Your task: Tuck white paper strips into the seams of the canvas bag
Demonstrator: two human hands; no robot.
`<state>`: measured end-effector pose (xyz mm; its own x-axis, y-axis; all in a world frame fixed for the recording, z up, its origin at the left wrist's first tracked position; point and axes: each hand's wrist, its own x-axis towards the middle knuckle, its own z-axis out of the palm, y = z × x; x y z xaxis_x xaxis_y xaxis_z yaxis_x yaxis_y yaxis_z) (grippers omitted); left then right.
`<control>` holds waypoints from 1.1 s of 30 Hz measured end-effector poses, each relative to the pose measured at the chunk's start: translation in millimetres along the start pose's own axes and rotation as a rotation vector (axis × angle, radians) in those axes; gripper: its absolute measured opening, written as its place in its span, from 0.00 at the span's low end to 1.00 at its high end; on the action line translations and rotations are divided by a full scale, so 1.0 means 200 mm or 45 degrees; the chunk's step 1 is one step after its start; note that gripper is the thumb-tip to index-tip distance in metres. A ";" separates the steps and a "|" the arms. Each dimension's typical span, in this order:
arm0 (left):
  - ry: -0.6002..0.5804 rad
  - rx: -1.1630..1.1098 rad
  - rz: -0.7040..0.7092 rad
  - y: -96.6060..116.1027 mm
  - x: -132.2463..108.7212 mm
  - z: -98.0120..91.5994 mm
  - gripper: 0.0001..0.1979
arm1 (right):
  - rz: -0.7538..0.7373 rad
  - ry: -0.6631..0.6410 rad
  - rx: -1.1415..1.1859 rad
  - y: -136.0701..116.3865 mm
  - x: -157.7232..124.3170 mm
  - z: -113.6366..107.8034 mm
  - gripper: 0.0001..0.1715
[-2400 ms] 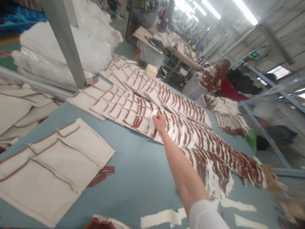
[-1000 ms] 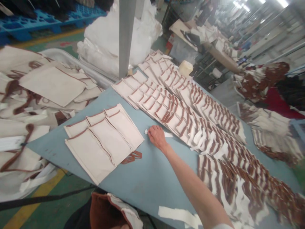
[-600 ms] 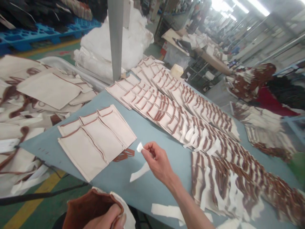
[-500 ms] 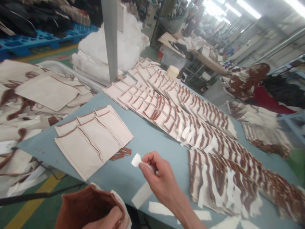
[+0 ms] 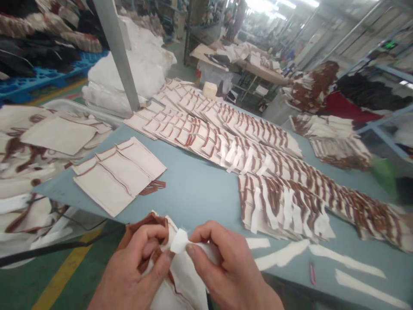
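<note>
By the bench [image 5: 193,189]: white strip [image 5: 179,241] is seemingly being positioned.
Left hand [image 5: 135,262]: fingers pinching cream bag [image 5: 184,272].
Right hand [image 5: 229,262]: fingers pinching strip.
Bag: seemingly calling for steady alignment.

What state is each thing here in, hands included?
Left hand: closed on the cloth bag
Right hand: pinching the white strip
White strip: pinched, one end showing
Cloth bag: held, partly hidden
Cloth panels: lying flat, overlapping
Loose strips: lying on the table
Pink tool: lying down

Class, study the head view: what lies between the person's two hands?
The head view shows a white strip between the left hand and right hand, with cream cloth below it.
</note>
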<state>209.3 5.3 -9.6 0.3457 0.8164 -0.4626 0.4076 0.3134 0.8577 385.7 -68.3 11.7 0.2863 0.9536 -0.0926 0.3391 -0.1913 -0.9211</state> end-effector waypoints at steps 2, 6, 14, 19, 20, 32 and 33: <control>0.002 -0.082 -0.051 0.02 -0.06 0.02 0.27 | 0.194 -0.056 0.344 -0.01 -0.06 0.00 0.09; -0.176 -0.286 -0.177 0.06 -0.15 0.02 0.30 | 0.221 0.090 0.543 0.03 -0.20 0.05 0.16; -0.254 -0.385 -0.057 0.06 -0.27 0.02 0.24 | -0.017 0.176 0.258 0.05 -0.33 0.10 0.09; -0.223 -0.266 0.003 0.06 -0.32 0.03 0.23 | -0.175 0.175 0.074 0.01 -0.34 0.09 0.10; -0.216 -0.277 -0.010 0.06 -0.33 0.03 0.24 | -0.261 0.195 0.025 0.00 -0.35 0.08 0.12; -0.151 -0.045 0.281 -0.06 -0.31 0.01 0.26 | -0.817 0.262 -0.357 -0.01 -0.32 0.08 0.18; -0.064 -0.020 0.299 -0.07 -0.31 0.01 0.26 | -0.749 0.267 -0.272 0.00 -0.33 0.09 0.19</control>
<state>184.0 -51.4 6.2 0.4713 0.8426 -0.2606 0.2978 0.1261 0.9463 350.8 -127.0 11.6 0.1601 0.8518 0.4988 0.6566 0.2854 -0.6982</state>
